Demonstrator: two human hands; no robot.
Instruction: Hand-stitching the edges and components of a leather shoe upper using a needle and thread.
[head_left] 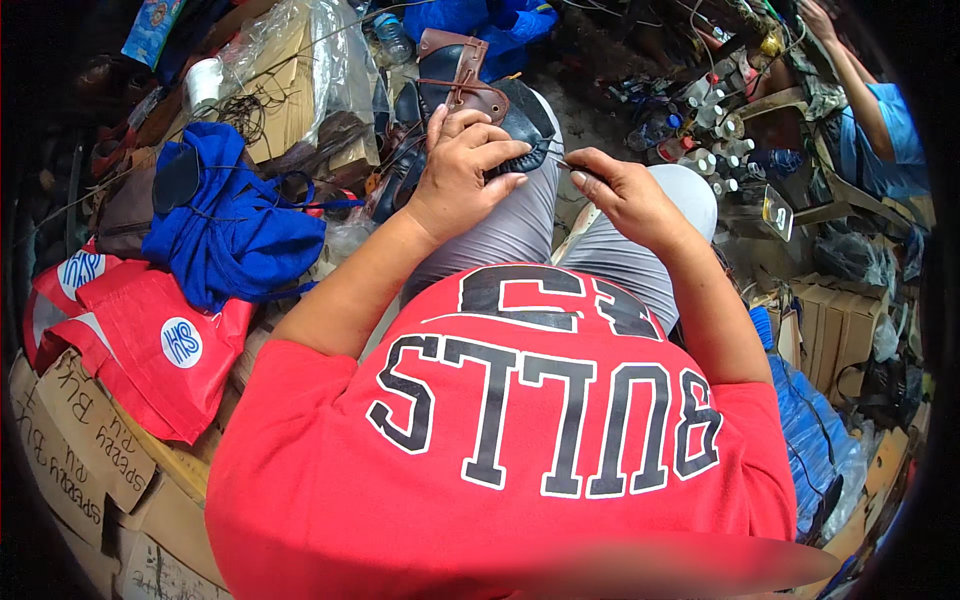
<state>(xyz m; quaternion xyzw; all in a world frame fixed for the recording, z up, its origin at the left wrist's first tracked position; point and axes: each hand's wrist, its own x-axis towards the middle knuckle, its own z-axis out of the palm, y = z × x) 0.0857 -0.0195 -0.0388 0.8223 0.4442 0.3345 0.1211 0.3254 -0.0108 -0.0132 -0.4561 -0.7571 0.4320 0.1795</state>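
Observation:
A dark leather shoe with a brown laced upper [525, 118] rests across my left knee, its dark toe end toward the right. My left hand [462, 172] is closed on the shoe, fingers over its side and thumb along the near edge. Just right of the toe, my right hand [632, 202] is pinched round a thin dark piece, too small to name, whose tip points at the shoe. Other dark leather [402, 150] lies under and left of the held shoe, partly hidden by my left hand.
At the left lie a blue cloth bag [235, 230], a red bag [165, 345] and cardboard boxes [95, 450]. A plastic-wrapped carton [285, 85] is beyond them. Several bottles [715, 130] stand at the far right, near another person's arm [865, 110]. Blue plastic sheeting [800, 430] lies at my right.

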